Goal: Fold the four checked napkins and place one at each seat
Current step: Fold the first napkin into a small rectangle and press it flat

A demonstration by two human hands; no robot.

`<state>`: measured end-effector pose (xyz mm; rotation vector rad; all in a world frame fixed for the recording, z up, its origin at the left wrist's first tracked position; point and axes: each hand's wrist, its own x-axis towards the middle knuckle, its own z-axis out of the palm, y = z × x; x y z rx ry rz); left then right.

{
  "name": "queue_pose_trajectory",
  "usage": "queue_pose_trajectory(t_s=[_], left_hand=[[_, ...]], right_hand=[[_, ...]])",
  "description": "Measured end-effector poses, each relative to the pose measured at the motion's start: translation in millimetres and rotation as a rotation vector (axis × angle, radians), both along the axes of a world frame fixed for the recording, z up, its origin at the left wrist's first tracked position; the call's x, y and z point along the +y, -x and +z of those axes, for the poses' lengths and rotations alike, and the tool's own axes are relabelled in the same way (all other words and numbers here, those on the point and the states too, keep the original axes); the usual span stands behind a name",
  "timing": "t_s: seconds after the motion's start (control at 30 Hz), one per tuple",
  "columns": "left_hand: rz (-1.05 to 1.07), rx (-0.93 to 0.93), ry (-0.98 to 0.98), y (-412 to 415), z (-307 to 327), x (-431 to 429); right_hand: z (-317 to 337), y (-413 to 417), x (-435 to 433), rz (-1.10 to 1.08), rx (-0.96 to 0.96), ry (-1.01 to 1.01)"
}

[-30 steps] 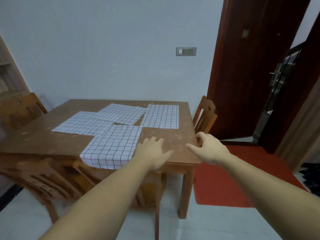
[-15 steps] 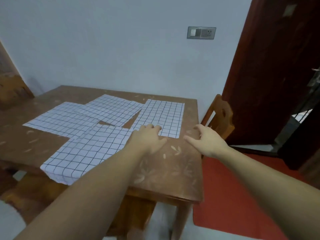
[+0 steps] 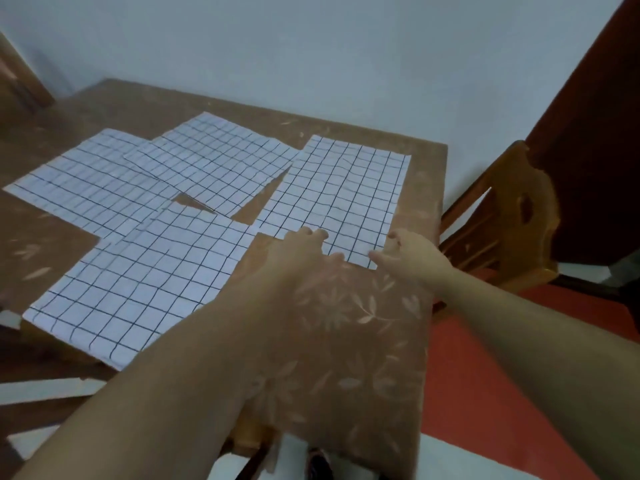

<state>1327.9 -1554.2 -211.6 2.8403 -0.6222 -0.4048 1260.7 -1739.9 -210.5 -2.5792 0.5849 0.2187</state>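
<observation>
Four white napkins with a black check lie flat on the brown wooden table [image 3: 349,344]. The right napkin [image 3: 339,192] is nearest my hands. A second napkin [image 3: 138,289] lies at the near left and hangs over the table edge. A third napkin [image 3: 214,164] and a fourth napkin [image 3: 86,181] lie further back, overlapping. My left hand [image 3: 301,251] rests its fingertips on the right napkin's near edge. My right hand [image 3: 412,258] touches that napkin's near right corner, thumb pointing left. Neither hand plainly grips the cloth.
A wooden chair [image 3: 512,216] stands tucked against the table's right side. Beyond it a dark red door [image 3: 595,133] stands, with a red mat [image 3: 485,375] on the floor. The table's far edge sits against a pale wall [image 3: 311,57].
I have come closer to the table and look down more. Both hands moved forward from the bare wood onto the near edge of the right napkin.
</observation>
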Motion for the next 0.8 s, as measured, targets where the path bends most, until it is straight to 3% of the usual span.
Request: queue_pose_trajectory(t_s=[0.2, 0.5, 0.7, 0.8], left_hand=[[0.048, 0.030, -0.033, -24, -29, -23], [0.130, 0.098, -0.053, -58, -64, -25], [0.150, 0.101, -0.048, -71, -79, -24], [0.160, 0.095, -0.015, -77, -87, -21]], right_hand=[[-50, -42, -16, 0.073, 0.076, -0.033], [-99, -82, -29, 0.291, 0.081, 0.149], [-130, -93, -25, 0.357, 0.125, 0.279], [-141, -89, -30, 0.365, 0.060, 0.285]])
